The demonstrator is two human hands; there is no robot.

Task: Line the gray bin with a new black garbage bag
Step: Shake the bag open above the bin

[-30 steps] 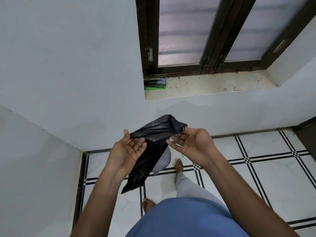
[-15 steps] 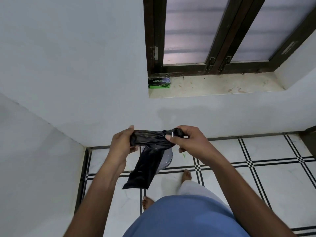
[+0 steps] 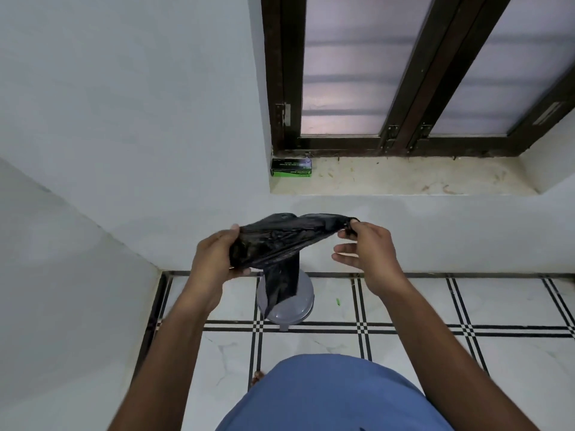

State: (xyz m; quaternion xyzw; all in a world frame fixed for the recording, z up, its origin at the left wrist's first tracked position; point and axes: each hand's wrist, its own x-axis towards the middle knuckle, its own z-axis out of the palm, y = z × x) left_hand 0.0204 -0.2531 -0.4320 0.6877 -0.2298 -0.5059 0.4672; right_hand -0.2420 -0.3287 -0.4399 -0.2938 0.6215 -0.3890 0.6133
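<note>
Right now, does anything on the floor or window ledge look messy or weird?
A little. A small green scrap lies on the white floor tiles just right of the gray bin, like dropped litter. The window sill shows brownish stains and specks. The green box sits tidily in its corner.

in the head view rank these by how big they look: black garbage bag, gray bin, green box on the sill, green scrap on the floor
1. black garbage bag, though it is nearer the camera
2. gray bin, partly hidden behind the bag, so unsure against it
3. green box on the window sill
4. green scrap on the floor
</note>
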